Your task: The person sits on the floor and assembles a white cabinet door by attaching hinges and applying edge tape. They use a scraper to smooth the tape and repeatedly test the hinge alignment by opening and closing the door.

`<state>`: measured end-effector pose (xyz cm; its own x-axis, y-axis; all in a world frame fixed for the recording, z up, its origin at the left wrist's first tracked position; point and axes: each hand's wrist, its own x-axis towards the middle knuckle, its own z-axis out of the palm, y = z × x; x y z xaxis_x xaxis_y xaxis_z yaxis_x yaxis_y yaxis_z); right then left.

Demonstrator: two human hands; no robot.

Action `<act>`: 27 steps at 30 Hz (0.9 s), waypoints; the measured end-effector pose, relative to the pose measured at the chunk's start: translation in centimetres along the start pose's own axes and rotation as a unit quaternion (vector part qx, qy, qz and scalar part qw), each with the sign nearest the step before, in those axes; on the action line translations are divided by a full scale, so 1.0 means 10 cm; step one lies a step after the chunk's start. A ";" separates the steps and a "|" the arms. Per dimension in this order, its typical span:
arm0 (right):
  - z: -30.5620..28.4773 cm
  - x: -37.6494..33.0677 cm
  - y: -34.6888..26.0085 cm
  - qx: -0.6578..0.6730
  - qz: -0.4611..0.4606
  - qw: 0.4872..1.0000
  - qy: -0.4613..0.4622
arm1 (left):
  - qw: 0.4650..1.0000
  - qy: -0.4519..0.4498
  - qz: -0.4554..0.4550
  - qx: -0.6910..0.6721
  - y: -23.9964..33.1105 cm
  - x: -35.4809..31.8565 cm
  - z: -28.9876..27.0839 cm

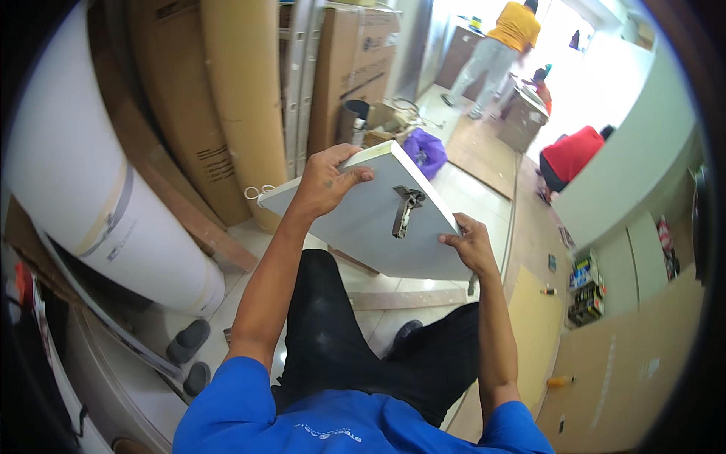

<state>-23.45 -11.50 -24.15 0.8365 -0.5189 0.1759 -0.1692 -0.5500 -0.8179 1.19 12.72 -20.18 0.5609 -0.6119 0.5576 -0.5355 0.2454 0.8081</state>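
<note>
Between my two hands a white cabinet door panel (355, 219) is held up at a tilt above my knees. My left hand (327, 181) is closed over its upper left edge, thumb on the near face. On the right edge my right hand (470, 244) grips with its thumb on the face and fingers behind. A metal concealed hinge (407, 212) is fixed to the panel's near face, its arm hanging downward. White cord loops (259, 194) show by the panel's left corner.
White (151, 234) and tan rolls (246, 98) and cardboard boxes (352, 68) stand at left. A purple bag (425, 153) lies beyond the panel. Grey slippers (187, 340) sit lower left. An orange-handled screwdriver (561, 381) lies at right. Other people, one in a yellow shirt (514, 26), are farther off.
</note>
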 end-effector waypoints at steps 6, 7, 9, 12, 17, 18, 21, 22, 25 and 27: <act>-0.17 -0.30 0.38 0.037 -0.011 0.999 0.027 | 0.999 -0.007 0.021 0.023 0.26 -0.03 0.40; -0.18 -0.33 0.44 0.045 -0.007 0.999 0.027 | 0.999 -0.012 0.025 0.030 0.29 -0.04 0.45; -0.21 -0.37 0.55 0.051 -0.005 0.998 0.025 | 0.999 -0.027 0.018 0.042 0.37 -0.06 0.54; -0.26 -0.42 0.74 0.054 -0.008 0.998 0.026 | 0.995 -0.005 0.036 0.089 0.46 -0.12 0.76; -0.30 -0.56 1.07 0.069 0.009 0.997 0.040 | 0.996 -0.003 0.067 0.064 0.52 -0.20 1.25; -0.30 -0.58 1.12 0.074 0.024 0.996 0.042 | 0.996 0.000 0.075 0.058 0.51 -0.20 1.33; -0.29 -0.61 1.20 0.063 0.085 0.994 0.020 | 0.988 -0.001 0.113 0.102 0.47 -0.17 1.50; -0.31 -0.62 1.20 0.056 0.064 0.996 0.015 | 0.983 -0.009 0.130 0.127 0.45 -0.15 1.53; -0.42 -0.68 1.06 0.119 -0.008 0.993 0.017 | 0.970 -0.028 0.164 0.176 0.41 -0.13 1.62; -0.52 -0.70 0.88 0.254 -0.049 0.965 0.045 | 0.969 -0.040 0.170 0.173 0.39 -0.11 1.69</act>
<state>-33.54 -16.11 -29.72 0.7830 -0.5479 0.2943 0.2045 -0.2200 -0.9538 -12.13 1.65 -20.88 0.2716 -0.5995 0.7529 -0.8686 0.1841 0.4600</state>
